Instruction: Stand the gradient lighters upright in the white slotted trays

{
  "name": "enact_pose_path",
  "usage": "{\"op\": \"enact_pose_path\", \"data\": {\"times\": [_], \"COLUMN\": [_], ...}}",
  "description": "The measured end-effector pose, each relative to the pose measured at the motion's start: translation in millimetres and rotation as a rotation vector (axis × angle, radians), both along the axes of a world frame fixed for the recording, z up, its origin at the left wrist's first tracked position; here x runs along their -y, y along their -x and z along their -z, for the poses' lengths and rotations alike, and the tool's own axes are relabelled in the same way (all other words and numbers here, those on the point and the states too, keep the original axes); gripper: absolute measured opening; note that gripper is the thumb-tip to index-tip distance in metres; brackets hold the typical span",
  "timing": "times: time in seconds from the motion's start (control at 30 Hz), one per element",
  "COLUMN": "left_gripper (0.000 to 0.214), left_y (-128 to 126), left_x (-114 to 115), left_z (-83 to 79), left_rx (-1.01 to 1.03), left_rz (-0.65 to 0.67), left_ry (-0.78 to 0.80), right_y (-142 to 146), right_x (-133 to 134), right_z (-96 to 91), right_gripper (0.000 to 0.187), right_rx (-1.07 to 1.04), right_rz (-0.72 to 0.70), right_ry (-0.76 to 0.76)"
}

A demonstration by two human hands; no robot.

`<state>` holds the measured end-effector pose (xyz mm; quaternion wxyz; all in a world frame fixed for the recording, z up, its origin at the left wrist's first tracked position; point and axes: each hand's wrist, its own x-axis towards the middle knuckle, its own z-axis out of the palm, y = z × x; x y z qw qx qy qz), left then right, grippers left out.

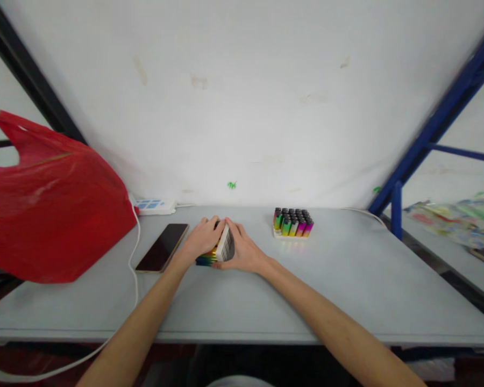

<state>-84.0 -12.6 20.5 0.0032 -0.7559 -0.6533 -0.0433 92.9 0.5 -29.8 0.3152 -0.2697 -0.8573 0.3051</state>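
Observation:
Between my two hands is a pack of lighters [210, 257], tipped on its side on the grey table, its white tray base facing right. My left hand [205, 236] wraps over the top and left of the pack, its fingers closed on it. My right hand [244, 250] grips the tray end, thumb low and fingers along the upper edge. Much of the pack is hidden behind the hands. To the right, a second set of lighters [292, 223] stands upright in a white tray, with black tops and bodies in green, yellow, orange and purple.
A dark-screened phone [163, 248] lies left of my hands. Behind it is a white power strip [155, 206], and a white cable [134, 269] runs over the table's front edge. A red plastic bag [56, 209] fills the left side. A blue metal frame [423, 134] rises at right.

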Motion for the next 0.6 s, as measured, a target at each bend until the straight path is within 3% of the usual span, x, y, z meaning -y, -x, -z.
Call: {"op": "enact_pose_path", "data": {"times": [0.4,0.6], "left_gripper": [0.048,0.05], "left_y": [15,32], "left_x": [-8,-9], "left_z": [9.4,16.6], "left_rx": [0.228,0.209], "left_rz": [-0.147,-0.231], "left_ry": [-0.074,-0.074], "right_y": [-23,-31], "right_x": [-1,-1], "right_z": [-3.7,-5.8], "right_gripper": [0.133,0.131], "right_rx": [0.047,0.063], "right_rz": [0.001,0.008], "right_ry": [0.008,0.004]}}
